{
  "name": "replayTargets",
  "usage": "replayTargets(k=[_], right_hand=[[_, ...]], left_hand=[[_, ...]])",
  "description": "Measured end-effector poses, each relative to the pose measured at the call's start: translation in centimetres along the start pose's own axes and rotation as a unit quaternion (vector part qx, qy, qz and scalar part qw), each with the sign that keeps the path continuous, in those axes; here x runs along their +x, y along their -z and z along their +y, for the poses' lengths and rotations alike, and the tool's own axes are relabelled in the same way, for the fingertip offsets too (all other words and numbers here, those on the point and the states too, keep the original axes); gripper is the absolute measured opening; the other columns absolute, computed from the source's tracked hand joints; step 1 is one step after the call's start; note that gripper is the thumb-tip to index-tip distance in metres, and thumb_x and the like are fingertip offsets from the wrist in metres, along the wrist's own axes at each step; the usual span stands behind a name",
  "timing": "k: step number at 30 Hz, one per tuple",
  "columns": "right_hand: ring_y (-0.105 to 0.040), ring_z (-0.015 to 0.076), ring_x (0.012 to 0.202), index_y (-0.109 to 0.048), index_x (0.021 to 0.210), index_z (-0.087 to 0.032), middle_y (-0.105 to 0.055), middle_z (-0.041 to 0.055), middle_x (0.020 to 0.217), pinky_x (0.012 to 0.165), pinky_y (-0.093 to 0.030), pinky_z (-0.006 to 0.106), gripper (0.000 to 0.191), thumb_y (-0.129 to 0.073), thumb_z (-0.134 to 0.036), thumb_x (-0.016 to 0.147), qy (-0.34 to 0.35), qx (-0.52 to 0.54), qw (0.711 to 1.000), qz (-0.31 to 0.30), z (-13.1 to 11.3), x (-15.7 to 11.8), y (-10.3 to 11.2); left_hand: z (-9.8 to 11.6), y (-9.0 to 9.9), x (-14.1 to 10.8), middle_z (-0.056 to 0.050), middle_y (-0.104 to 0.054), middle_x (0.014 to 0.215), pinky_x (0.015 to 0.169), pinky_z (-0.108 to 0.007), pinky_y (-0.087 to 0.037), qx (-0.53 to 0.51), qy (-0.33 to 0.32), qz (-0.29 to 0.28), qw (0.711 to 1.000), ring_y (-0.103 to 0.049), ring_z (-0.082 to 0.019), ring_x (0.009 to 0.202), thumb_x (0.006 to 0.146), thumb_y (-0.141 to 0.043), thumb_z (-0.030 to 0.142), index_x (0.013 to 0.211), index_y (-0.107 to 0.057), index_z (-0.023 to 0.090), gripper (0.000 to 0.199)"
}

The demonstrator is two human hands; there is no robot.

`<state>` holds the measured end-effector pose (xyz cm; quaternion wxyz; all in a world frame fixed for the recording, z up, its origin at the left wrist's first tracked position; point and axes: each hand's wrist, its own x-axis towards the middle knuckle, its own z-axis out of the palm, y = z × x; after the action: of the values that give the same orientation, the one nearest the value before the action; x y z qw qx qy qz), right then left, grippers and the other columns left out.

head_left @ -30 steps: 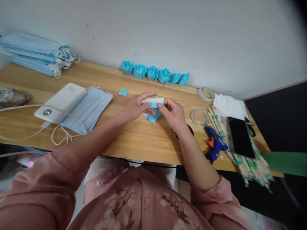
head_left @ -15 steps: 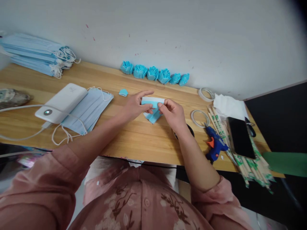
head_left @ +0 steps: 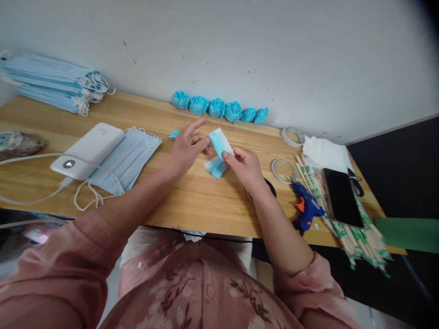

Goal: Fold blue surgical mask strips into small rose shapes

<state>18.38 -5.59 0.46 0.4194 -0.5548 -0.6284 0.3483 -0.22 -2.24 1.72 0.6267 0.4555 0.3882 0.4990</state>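
Note:
A small blue-and-white piece of mask fabric [head_left: 221,141] is tilted in the air over the table, its lower right corner pinched between the thumb and fingers of my right hand [head_left: 244,165]. Just left of it is my left hand [head_left: 190,145], with the index finger stretched out and the other fingers loosely bent. Its fingertips come close to the fabric's left edge; whether they touch it I cannot tell. Another blue fabric piece [head_left: 216,168] lies on the table below, partly covered. Beyond my left wrist a small blue cut-out [head_left: 174,134] shows in part.
Several blue fabric roses [head_left: 216,108] line the wall. At left are stacked masks [head_left: 51,80], a white power bank [head_left: 89,148] and loose masks [head_left: 128,155]. At right are tape rolls [head_left: 284,171], a blue glue gun [head_left: 308,205], a phone [head_left: 342,197] and wrapped chopsticks [head_left: 356,244].
The fabric piece has turned from level to slanted, held by my right hand. My left hand has drawn back from it slightly to the left, its thumb no longer on the fabric's face.

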Motion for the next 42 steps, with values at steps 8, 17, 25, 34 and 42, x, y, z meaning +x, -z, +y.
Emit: replayTargets(k=[8, 17, 25, 34, 42], right_hand=[[-0.054, 0.0134, 0.061, -0.061, 0.067, -0.021, -0.061, -0.002, 0.064, 0.06, -0.044, 0.027, 0.031, -0.065, -0.047, 0.084, -0.005, 0.04, 0.999, 0.006, -0.1, 0.0, -0.1], [-0.067, 0.0184, 0.091, -0.068, 0.104, -0.026, -0.073, 0.0028, 0.099, 0.076, -0.056, 0.033, 0.023, -0.069, -0.039, 0.085, 0.065, 0.04, 0.991, 0.106, -0.5, -0.1, 0.4], [-0.067, 0.024, 0.112, -0.066, 0.097, -0.026, -0.073, 0.0054, 0.114, 0.098, -0.053, 0.044, 0.012, -0.069, -0.026, 0.086, 0.232, -0.084, 0.964, 0.101, -1.6, -0.6, 0.7], [-0.066, 0.0263, 0.109, -0.065, 0.089, -0.026, -0.073, 0.0068, 0.112, 0.098, -0.051, 0.048, 0.011, -0.074, -0.027, 0.083, 0.269, -0.164, 0.945, 0.088, -1.3, -0.3, 0.6], [-0.067, 0.0238, 0.111, -0.072, 0.086, -0.027, -0.075, 0.0044, 0.113, 0.099, -0.052, 0.047, 0.002, -0.073, -0.026, 0.086, 0.236, -0.122, 0.963, 0.047, -1.2, -0.4, 0.3]], left_hand=[[-1.2, -0.1, 0.3, -0.002, -0.068, 0.074, 0.071, -0.026, -0.05, -0.018, 0.064, -0.104, 0.992, -0.062, -0.012, 0.068, 0.08, -0.077, 0.042, 0.084, -0.069, 0.013, 0.029], [-0.6, 0.0, -0.2, 0.0, -0.061, 0.065, 0.065, -0.027, -0.043, 0.171, -0.027, -0.076, 0.982, -0.055, -0.013, 0.065, 0.08, -0.068, 0.042, 0.066, -0.062, 0.017, 0.029], [-0.6, -0.6, -0.9, 0.004, -0.049, 0.061, 0.057, -0.025, -0.029, 0.281, -0.103, -0.088, 0.95, -0.041, -0.01, 0.059, 0.081, -0.06, 0.034, 0.064, -0.055, 0.018, 0.024], [-1.0, -0.4, -1.1, 0.004, -0.047, 0.059, 0.057, -0.027, -0.025, 0.364, -0.157, -0.105, 0.912, -0.038, -0.01, 0.058, 0.082, -0.058, 0.025, 0.067, -0.055, 0.018, 0.017], [-1.2, -0.3, -0.9, 0.003, -0.057, 0.067, 0.058, -0.025, -0.031, 0.384, -0.159, -0.134, 0.9, -0.046, -0.011, 0.061, 0.081, -0.058, 0.021, 0.081, -0.062, 0.018, 0.004]])
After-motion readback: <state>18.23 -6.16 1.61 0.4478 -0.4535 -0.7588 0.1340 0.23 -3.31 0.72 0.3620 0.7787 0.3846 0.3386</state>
